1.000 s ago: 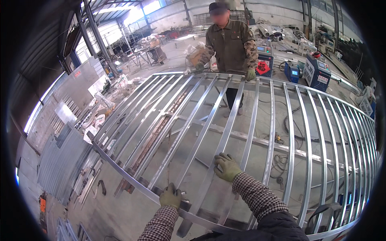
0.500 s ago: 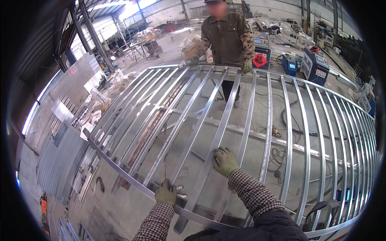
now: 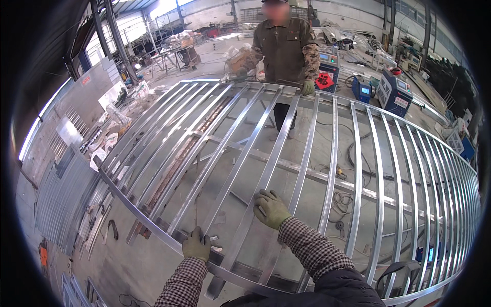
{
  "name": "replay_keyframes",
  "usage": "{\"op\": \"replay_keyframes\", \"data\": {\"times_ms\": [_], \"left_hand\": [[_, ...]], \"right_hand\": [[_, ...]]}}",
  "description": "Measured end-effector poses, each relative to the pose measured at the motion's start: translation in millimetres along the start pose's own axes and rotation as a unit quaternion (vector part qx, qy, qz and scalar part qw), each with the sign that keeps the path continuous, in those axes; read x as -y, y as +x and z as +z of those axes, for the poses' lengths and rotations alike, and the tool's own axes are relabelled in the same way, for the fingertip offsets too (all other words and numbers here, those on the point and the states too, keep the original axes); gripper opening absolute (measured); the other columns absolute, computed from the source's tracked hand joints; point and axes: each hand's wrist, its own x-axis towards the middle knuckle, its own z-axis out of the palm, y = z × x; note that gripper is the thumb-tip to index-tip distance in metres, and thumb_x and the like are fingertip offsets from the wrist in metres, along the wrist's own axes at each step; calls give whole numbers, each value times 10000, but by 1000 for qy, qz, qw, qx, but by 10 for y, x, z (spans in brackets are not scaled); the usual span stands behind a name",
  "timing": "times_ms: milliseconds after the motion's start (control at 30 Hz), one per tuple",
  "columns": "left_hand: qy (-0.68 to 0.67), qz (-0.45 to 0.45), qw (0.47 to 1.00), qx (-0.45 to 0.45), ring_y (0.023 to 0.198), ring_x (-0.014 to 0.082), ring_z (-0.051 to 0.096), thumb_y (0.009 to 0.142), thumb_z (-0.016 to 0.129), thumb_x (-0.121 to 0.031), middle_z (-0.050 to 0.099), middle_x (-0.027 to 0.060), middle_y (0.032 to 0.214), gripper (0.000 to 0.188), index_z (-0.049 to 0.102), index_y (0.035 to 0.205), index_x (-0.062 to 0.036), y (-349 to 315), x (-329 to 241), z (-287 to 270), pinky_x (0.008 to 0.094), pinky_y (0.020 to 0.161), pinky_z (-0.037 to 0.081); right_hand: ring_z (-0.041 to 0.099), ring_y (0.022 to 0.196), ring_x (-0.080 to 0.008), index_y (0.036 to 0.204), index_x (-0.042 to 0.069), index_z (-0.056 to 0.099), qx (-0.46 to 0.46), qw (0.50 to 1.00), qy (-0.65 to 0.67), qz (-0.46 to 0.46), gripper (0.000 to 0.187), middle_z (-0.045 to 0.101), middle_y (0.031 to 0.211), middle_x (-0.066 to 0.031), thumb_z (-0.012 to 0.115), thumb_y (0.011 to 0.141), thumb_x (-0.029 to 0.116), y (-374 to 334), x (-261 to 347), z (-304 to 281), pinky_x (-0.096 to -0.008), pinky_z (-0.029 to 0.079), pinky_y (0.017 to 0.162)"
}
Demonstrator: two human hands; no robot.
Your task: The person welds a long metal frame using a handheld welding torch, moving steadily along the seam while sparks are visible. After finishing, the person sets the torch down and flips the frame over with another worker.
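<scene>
A large silver metal frame (image 3: pixel 144 221) of parallel bars spreads out in front of me. My left hand (image 3: pixel 196 245), in a green work glove, is at the near rail, its thumb and fingers closed around the lower end of a metal bar (image 3: pixel 221 198). Farther in and to the right, my right hand (image 3: pixel 271 209), gloved alike, has its fingers curled over another metal bar (image 3: pixel 266 173). The palm sides of both hands are hidden. Across the frame, a co-worker's gloved hand (image 3: pixel 308 88) rests at the far rail.
The co-worker (image 3: pixel 282 48) stands beyond the far rail. Blue machines (image 3: pixel 394 93) stand at the far right. Cables (image 3: pixel 341 203) lie on the floor beneath the frame. Corrugated sheets (image 3: pixel 61 204) and metal strips are at left. A dark strap (image 3: pixel 399 268) hangs over the near right bars.
The whole scene has shifted slightly left in view. Both my hands keep the same places on the frame, and the co-worker's hand stays at the far rail.
</scene>
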Motion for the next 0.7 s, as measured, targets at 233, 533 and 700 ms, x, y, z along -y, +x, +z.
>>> {"op": "replay_keyframes", "data": {"times_ms": [233, 533, 700], "left_hand": [[5, -30, 999, 30, 1039, 415, 718, 928, 690, -373, 716, 192, 1181, 501, 620, 1350, -112, -10, -52, -55, 531, 908, 563], [-9, -43, 997, 59, 1119, 418, 705, 913, 677, -401, 692, 226, 1290, 577, 624, 1397, -90, 4, -130, -155, 516, 988, 558], [-9, -39, 998, 38, 1118, 423, 702, 911, 683, -393, 702, 216, 1274, 557, 638, 1373, -84, 0, -65, -72, 517, 993, 555]], "right_hand": [[484, 1450, -364, 1095, 49, 714, -24, 999, -11, 44, 274, 672, 1359, -149, 640, 994, 292, -4, 35, 8, -560, 324, 1236], [487, 1450, -359, 1101, 49, 707, -16, 999, 9, 46, 272, 669, 1363, -140, 628, 994, 286, -21, 8, 10, -547, 331, 1238], [509, 1425, -346, 1090, 55, 706, -39, 999, 27, -19, 235, 676, 1347, -135, 636, 979, 249, -42, -30, 52, -539, 349, 1225]]}}
